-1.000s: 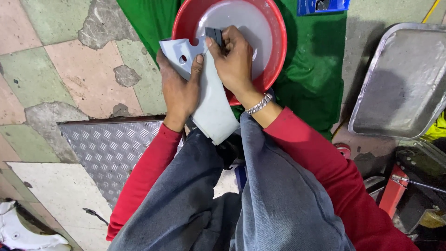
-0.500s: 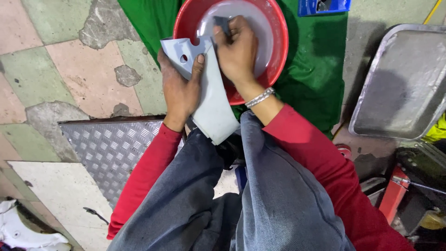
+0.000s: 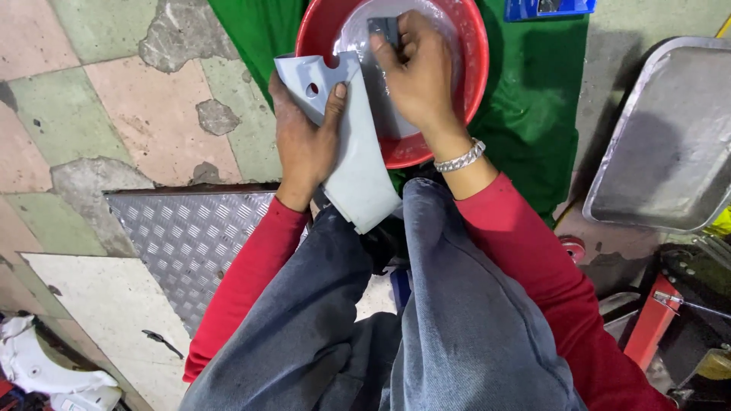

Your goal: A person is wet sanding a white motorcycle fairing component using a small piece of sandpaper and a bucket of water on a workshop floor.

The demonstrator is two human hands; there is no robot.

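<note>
GRIP: left hand point(image 3: 304, 144) clamps grey panel point(image 3: 346, 144), thumb on face; right hand point(image 3: 419, 76) closed on dark pad point(image 3: 384, 30) | LOCATION: panel leans over red basin point(image 3: 476, 68) rim, lower end at knees | RISK: likely slip on wet surface; basin may tip under pressure.

Grey panel point(image 3: 358, 160) smooth matt plastic; red basin point(image 3: 476, 68) glossy plastic.

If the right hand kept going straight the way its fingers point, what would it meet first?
The right hand, gripping a small dark pad, points up the picture over the red basin. It would likely meet the basin's far rim first, though depth is unclear.
</note>
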